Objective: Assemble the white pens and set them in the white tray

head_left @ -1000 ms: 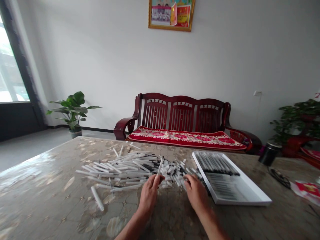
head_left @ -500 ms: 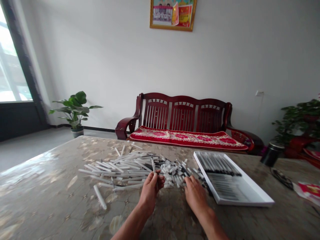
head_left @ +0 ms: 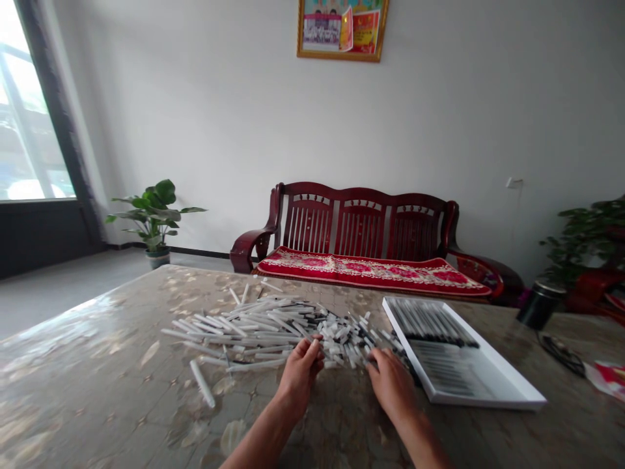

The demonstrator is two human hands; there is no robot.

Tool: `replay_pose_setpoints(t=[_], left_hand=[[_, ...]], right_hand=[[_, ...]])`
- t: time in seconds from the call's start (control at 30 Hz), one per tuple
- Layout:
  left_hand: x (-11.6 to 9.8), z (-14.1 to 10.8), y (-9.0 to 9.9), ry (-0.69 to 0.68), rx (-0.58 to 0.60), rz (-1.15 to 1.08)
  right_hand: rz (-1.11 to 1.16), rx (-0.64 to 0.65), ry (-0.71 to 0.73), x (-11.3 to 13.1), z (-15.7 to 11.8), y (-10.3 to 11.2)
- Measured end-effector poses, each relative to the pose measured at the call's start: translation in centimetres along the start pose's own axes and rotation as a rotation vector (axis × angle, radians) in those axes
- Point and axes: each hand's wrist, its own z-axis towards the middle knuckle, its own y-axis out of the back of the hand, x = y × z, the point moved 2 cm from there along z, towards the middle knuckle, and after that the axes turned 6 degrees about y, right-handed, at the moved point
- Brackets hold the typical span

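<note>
My left hand (head_left: pixel 300 370) is closed in a pinch in front of the pile, on a slim translucent pen barrel (head_left: pixel 302 331) that tilts up and to the left. Many similar whitish pen barrels (head_left: pixel 234 327) lie heaped to its left. Small clear and black pen caps (head_left: pixel 342 333) are piled between the hands. At the right edge of these caps is my right hand (head_left: pixel 392 381), its fingers curled together; what they grip, if anything, is too small to make out. One loose barrel (head_left: pixel 202 384) lies apart at the near left.
Right of my right hand sits a shallow white box (head_left: pixel 508 374) with rows of pens (head_left: pixel 430 320) inside. A black canister (head_left: pixel 541 305), a dark cable (head_left: pixel 561 355) and a red-and-white packet (head_left: pixel 610 378) are farther right. A wooden bench (head_left: pixel 364 221) stands beyond the table.
The barrel in my left hand has tipped from nearly upright toward the left. My right hand has shifted slightly at the cap pile. The whole view has moved a little.
</note>
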Motion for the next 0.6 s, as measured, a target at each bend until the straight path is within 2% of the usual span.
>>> replay_pose_setpoints(t=[0.13, 0.23, 0.33, 0.47, 0.6], left_hand=[[0.2, -0.1, -0.2, 0.039, 0.015, -0.054], [0.5, -0.1, -0.1, 0.06, 0.008, -0.045], [0.7, -0.1, -0.1, 0.067, 0.005, -0.031], [0.8, -0.1, -0.1, 0.063, 0.01, -0.036], [0.9, 0.0, 0.0, 0.056, -0.004, -0.043]], right_hand=[[0.062, -0.111, 0.053, 0.1, 0.1, 0.6], [0.131, -0.152, 0.018, 0.3, 0.2, 0.8], [0.205, -0.148, 0.01, 0.7, 0.3, 0.6], [0.263, -0.089, 0.07, 1.0, 0.2, 0.0], [0.341, -0.122, 0.042, 0.8, 0.5, -0.3]])
